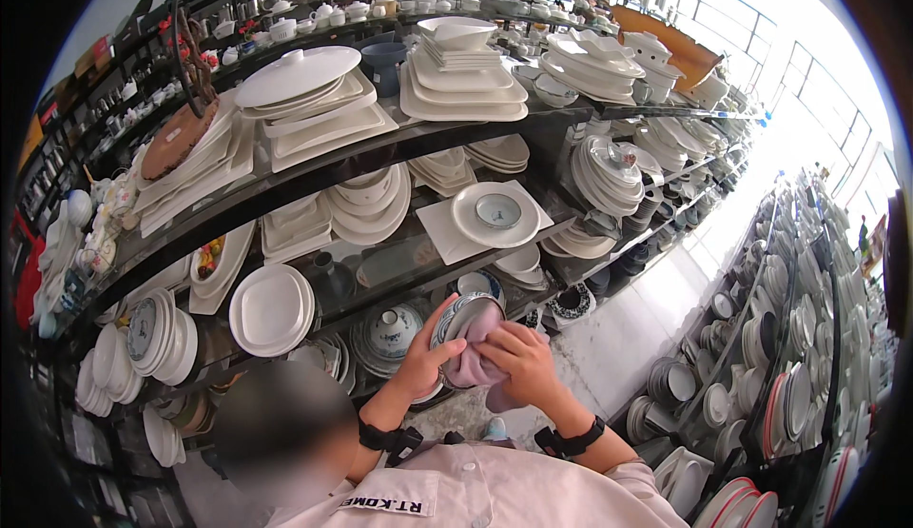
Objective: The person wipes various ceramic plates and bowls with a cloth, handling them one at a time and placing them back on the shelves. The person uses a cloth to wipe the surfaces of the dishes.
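Note:
My left hand (426, 361) holds a white bowl with a blue pattern (456, 311) by its side, thumb toward the front, tilted up in front of my chest. My right hand (514, 366) grips a pale pink cloth (480, 357) pressed into the bowl, covering much of its inside. Just beyond them, a small blue-rimmed dish (499, 211) rests on an oval white plate (466, 223) over a square plate on the shelf. A blue-patterned lidded tureen (388, 328) stands to the left of my left hand, on a lower shelf.
Dark tiered shelving (323, 151) ahead carries stacked plates, bowls and teapots. More shelves of dishes (766, 338) line the right, across a pale floor aisle (647, 300). A blurred dark round shape (285, 423) hides part of the lower left. Bright windows (723, 14) are at the upper right.

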A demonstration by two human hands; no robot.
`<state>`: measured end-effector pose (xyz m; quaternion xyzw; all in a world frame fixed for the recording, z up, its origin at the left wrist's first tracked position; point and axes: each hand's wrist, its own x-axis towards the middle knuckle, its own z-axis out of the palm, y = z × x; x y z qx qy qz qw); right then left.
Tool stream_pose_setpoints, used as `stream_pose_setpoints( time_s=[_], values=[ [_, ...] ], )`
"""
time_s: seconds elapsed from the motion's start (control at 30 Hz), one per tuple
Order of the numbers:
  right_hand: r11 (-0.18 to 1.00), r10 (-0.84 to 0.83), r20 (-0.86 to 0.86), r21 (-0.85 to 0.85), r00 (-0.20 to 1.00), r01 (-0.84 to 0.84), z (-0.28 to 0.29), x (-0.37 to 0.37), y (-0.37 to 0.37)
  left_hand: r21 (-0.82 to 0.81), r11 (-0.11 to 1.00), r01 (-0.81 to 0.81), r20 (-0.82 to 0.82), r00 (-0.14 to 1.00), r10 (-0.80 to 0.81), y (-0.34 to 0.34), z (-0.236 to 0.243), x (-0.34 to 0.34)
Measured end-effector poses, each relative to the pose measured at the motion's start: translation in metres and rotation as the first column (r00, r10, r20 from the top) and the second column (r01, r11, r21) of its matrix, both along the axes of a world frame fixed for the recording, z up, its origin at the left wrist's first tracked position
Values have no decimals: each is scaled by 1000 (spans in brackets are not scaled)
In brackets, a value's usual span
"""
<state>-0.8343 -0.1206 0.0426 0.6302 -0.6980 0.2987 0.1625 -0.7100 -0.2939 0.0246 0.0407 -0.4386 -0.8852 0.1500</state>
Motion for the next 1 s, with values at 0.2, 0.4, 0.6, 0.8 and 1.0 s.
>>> stream_pose_setpoints(
  time_s=[0.2,0.4,0.6,0.8,1.0],
  values=[
    [991,-88,-4,97,996,88,3,0,-11,79,997,16,-3,1000,-16,-3,-5,-9],
    [990,69,401,87,913,-113,-20,-42,8,161,984,-73,26,997,69,-10,-10,-40],
    [929,89,980,-145,176,339,-41,-109,0,313,949,-32,-3,999,34,-24,-34,-88],
    [980,181,982,-176,-48,94,-44,-182,-15,395,918,-41,58,998,19,-27,-33,-162],
    [987,87,991,-99,99,126,-45,-277,-45,73,954,-290,218,938,268,-48,-47,-247]
  ],
)
